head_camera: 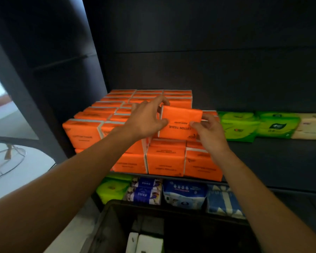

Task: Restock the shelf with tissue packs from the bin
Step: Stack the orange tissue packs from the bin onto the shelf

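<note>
above the stacked orange packs [117, 125] on the dark shelf [281, 157], a person holds one orange tissue pack [181, 123] between both hands, left hand [146, 119] and right hand [208, 132] each gripping an end. the film-wrapped pack looks light, soft and probably slick, best held by its short ends. the bin [171, 212] sits below.

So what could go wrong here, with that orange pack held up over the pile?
1. The orange pack is only pinched at its ends by the left hand and right hand; a slack grip could drop it, perhaps into the bin below.
2. The orange stack reaches the front edge of the shelf; a nudge while setting the pack down might push front packs off.
3. Placed too far right, it could crowd the green packs.
</note>
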A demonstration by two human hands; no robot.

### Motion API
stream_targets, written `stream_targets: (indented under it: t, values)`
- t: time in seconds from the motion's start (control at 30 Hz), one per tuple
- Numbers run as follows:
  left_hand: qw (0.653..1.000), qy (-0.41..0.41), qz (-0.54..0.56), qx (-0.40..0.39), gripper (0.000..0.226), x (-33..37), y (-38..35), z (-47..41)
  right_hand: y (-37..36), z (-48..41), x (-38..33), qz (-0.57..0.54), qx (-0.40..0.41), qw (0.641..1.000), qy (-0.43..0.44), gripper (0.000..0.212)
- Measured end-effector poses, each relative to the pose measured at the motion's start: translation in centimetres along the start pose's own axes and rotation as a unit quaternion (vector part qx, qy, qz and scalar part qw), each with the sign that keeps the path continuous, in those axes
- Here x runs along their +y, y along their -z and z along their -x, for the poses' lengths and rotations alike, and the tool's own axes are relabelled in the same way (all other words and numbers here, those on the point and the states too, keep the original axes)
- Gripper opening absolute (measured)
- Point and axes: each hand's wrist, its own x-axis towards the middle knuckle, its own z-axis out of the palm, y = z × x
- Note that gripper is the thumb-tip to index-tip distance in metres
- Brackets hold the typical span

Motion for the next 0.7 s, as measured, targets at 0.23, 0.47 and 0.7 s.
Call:
stream_targets:
  t: [0.23, 0.47, 0.7]
  values:
    - [0.993, 0.010, -0.121, 0.016, 0.045, -2.1, -0.4, -3.7, -2.7, -3.2, 1.4, 0.040, 0.010, 0.999, 0.033, 0.027]
    - [0.987, 0.004, -0.160, 0.015, 0.037, -3.0, -1.3, -6.2, -3.4, -5.3, 2.3, 0.112, 0.060, 0.990, 0.060, 0.027]
    - [0.984, 0.029, -0.177, -0.006, 0.032, -3.3, -1.6, -7.7, -3.9, -6.1, 2.8, 0.139, 0.053, 0.988, 0.041, 0.029]
